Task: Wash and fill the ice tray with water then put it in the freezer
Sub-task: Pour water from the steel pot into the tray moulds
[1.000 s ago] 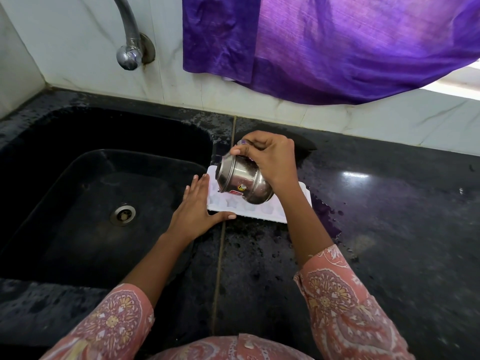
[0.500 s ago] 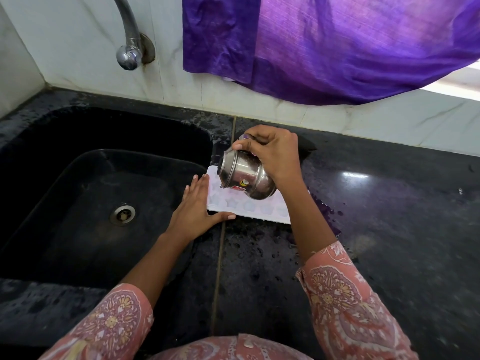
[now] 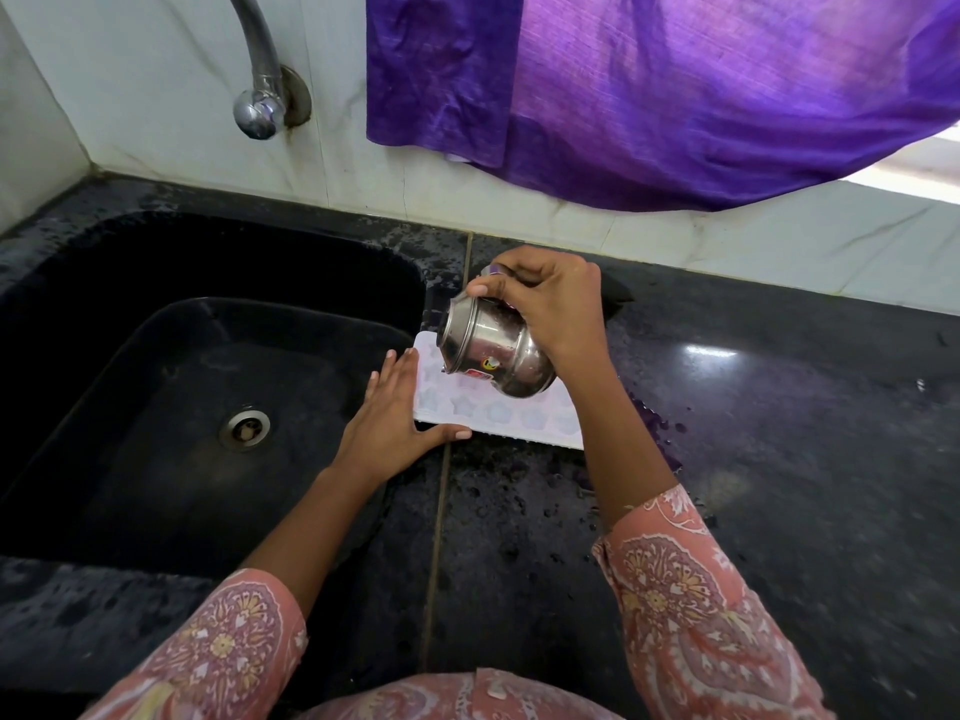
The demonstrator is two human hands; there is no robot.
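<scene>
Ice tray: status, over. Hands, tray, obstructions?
Left hand flat against left end of ice tray. Right hand grips steel pot, tilted over it. Tray on wet countertop beside sink. Nothing else in the way.

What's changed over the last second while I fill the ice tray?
The right hand has nudged the tilted steel pot slightly up, toward the wall. Nothing taken or released. The left hand still rests flat at the left end of the ice tray.

Much of the ice tray point(image 3: 498, 414) is covered by the steel pot point(image 3: 493, 345) tilted over it. The pot's mouth is turned away, so its contents cannot be seen. The tap point(image 3: 260, 80) and purple cloth point(image 3: 675, 96) are cut by the top edge
</scene>
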